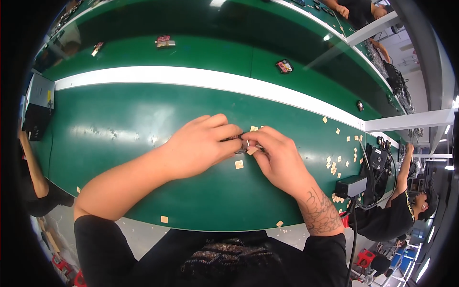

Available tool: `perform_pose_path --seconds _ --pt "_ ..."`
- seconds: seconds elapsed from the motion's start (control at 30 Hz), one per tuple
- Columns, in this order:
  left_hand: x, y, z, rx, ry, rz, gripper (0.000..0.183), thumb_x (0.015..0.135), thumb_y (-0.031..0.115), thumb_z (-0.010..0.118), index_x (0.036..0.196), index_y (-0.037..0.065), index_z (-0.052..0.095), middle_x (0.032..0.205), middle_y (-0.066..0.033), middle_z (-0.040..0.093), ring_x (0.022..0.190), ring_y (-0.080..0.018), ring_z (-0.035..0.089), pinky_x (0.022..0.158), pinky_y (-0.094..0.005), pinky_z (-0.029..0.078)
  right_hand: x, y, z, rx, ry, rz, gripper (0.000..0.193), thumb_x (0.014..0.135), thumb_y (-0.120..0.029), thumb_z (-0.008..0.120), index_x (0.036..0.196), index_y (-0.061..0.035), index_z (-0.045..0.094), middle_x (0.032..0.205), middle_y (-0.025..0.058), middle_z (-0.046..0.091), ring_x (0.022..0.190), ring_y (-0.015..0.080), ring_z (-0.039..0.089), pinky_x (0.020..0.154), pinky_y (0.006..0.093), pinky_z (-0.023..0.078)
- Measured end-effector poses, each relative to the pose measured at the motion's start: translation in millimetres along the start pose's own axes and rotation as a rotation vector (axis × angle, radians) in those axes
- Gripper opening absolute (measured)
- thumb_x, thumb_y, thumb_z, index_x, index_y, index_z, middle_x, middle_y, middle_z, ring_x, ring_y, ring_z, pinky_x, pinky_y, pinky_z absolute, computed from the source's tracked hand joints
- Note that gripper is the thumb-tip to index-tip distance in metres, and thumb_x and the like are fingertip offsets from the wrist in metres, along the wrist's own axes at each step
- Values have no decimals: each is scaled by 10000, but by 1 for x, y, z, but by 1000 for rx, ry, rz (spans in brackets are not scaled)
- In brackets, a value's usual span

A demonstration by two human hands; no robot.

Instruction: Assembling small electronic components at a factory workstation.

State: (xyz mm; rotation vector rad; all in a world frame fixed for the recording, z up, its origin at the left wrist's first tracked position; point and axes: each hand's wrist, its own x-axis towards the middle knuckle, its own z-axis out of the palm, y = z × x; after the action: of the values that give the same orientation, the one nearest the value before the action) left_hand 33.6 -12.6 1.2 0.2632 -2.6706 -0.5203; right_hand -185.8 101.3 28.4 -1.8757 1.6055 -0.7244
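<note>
Both my hands meet over the middle of the green workbench [201, 198]. My left hand [203, 143] is closed, fingers curled round a small dark part [241, 149] with a shiny edge, mostly hidden by the fingers. From the other side my right hand [279, 155] pinches at the same part with thumb and forefinger. A small tan paper square [252, 150] shows at the right fingertips; whether it is gripped or stuck to the part I cannot tell. Just below lies a loose tan square [239, 164] on the bench.
Several tan squares [333, 165] are scattered at the right, near a black box [351, 186] with cables. A dark metal box [39, 103] stands far left. Beyond a white rail [191, 74], small red-and-black parts [284, 66] lie on a green surface. Co-workers [385, 213] sit on both sides.
</note>
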Motion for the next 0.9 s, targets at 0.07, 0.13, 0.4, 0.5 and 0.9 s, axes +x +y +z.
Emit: perform_pose_path --seconds 0.07,0.13,0.4,0.5,0.9 --pt "1 1 1 -23 -2 -10 279 854 190 844 1106 102 767 1247 -28 709 1048 -251 641 880 -398 580 -2 2 4 31 46 6 249 960 7 699 1206 -30 700 1062 145 709 923 373 735 765 441 607" --pt "1 2 0 -19 0 -11 285 849 180 845 1110 106 758 1217 -24 714 1042 -256 649 885 -400 582 -3 1 6 40 50 18 253 956 13 699 1206 -27 699 1059 144 709 916 367 736 767 438 607" --pt "0 3 3 -120 46 -66 310 815 160 859 1089 91 733 1169 -47 729 1020 -286 669 886 -409 590 -5 3 13 58 101 28 254 940 11 732 1192 -17 707 1016 132 707 869 341 735 738 419 600" --pt "2 7 1 -139 45 -93 341 802 143 866 1100 79 712 1154 -66 726 1008 -299 673 879 -417 589 -4 3 12 120 112 88 247 938 -1 755 1182 -19 727 1003 122 711 835 318 738 709 406 592" --pt "2 11 3 -195 59 -128 428 809 114 866 1175 41 657 1078 -112 696 995 -345 681 849 -443 583 -1 -5 17 -97 156 50 204 900 32 731 1087 -41 769 963 131 726 788 332 734 694 409 596"
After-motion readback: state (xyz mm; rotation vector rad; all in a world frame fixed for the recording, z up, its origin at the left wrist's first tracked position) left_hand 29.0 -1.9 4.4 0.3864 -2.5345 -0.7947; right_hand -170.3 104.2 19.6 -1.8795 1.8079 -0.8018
